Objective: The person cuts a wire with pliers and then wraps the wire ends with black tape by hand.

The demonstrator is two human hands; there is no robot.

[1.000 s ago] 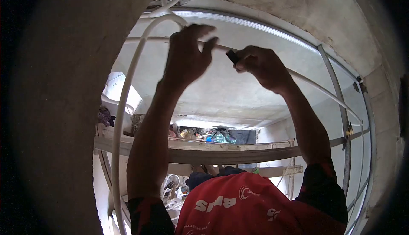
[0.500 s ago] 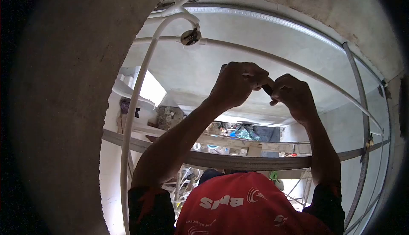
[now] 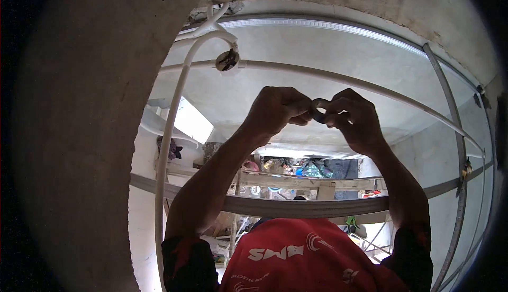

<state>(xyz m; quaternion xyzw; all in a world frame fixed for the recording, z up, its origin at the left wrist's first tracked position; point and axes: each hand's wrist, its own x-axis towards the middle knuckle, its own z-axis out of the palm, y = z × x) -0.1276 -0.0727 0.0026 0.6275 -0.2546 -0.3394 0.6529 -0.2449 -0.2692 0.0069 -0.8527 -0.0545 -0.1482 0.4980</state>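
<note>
A small dark ring that looks like a roll of tape [image 3: 318, 122] is held up between my two hands, its hole facing me. My right hand [image 3: 353, 120] grips its right side between thumb and fingers. The closed fingers of my left hand [image 3: 280, 111] pinch at the opposite edge; whether they hold a loose end of tape is hidden. Beyond and to the left, a round white junction box [image 3: 227, 60] with dark wires inside joins a long white conduit pipe [image 3: 328, 75].
A curved white pipe [image 3: 172, 112] rises on the left, beside a rough concrete edge [image 3: 132, 186]. A grey metal channel [image 3: 307, 208] crosses below my forearms. Another metal bar [image 3: 450, 101] stands on the right. Cluttered materials lie below, around wooden planks [image 3: 286, 181].
The dark ring has turned from edge-on to showing its open hole. My hands sit slightly lower and further left in view, and the background has shifted down.
</note>
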